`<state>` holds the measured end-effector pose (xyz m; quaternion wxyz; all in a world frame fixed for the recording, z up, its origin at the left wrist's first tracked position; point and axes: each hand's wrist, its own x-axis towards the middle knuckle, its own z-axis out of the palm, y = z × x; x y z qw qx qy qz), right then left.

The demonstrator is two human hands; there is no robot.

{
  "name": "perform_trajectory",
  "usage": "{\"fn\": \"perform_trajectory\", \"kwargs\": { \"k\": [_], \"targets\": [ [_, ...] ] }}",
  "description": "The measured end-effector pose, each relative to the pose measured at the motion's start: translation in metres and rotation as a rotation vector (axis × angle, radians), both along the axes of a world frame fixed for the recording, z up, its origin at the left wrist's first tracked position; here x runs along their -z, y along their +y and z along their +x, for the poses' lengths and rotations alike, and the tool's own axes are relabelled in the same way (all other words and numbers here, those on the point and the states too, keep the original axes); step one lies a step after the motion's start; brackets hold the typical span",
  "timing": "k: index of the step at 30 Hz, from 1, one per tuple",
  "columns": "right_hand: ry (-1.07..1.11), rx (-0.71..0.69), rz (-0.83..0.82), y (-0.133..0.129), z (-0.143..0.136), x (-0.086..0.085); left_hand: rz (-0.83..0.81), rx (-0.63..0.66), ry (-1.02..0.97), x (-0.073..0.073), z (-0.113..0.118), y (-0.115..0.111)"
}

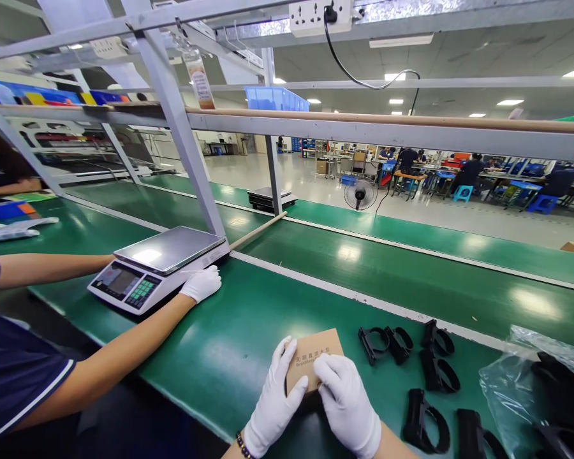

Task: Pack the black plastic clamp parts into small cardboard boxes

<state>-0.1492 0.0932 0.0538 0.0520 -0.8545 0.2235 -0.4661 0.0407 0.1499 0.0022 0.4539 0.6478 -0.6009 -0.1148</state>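
A small brown cardboard box [310, 352] with dark print, partly readable as "Brushless", is held just above the green bench at the near edge. My left hand [275, 395], in a white glove, grips its left side, thumb across the front. On the right side my right hand [347, 398], also white-gloved, has its fingers curled over the front face and covers part of the print. To the right of my hands, several black plastic ring-shaped brackets [433, 424] lie on the bench. The box's underside is hidden.
At left, a co-worker's gloved hand [202, 284] and other arm touch a digital scale [169, 248]. A clear plastic bag [516, 382] with black parts lies at right. A metal frame post [182, 127] rises behind the scale. A wooden stick [258, 231] crosses the belt.
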Motion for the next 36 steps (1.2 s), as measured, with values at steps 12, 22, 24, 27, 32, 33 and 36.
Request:
{"fn": "perform_trajectory", "kwargs": {
  "k": [12,22,24,27,32,33,36],
  "targets": [
    [-0.150,0.220,0.176,0.025,-0.012,0.070,-0.149,0.198,-0.605,-0.062,-0.044,0.000],
    [0.431,0.506,0.068,-0.049,-0.064,0.024,0.164,-0.376,-0.885,-0.095,0.041,-0.059],
    [0.535,0.509,0.108,-0.063,-0.071,0.025,0.164,-0.478,-0.870,-0.100,0.041,-0.069],
    [0.579,0.522,0.100,-0.064,-0.068,0.028,0.196,-0.374,-0.801,-0.095,0.018,-0.086],
    [0.461,0.485,-0.040,-0.025,-0.039,0.038,0.311,-0.144,-0.693,-0.062,-0.030,-0.118],
    [0.390,0.458,-0.096,-0.017,-0.034,0.044,0.320,-0.132,-0.683,-0.054,-0.036,-0.124],
    [0.197,0.404,-0.229,-0.005,-0.024,0.072,0.350,-0.108,-0.656,-0.030,-0.047,-0.138]
  ]
}}
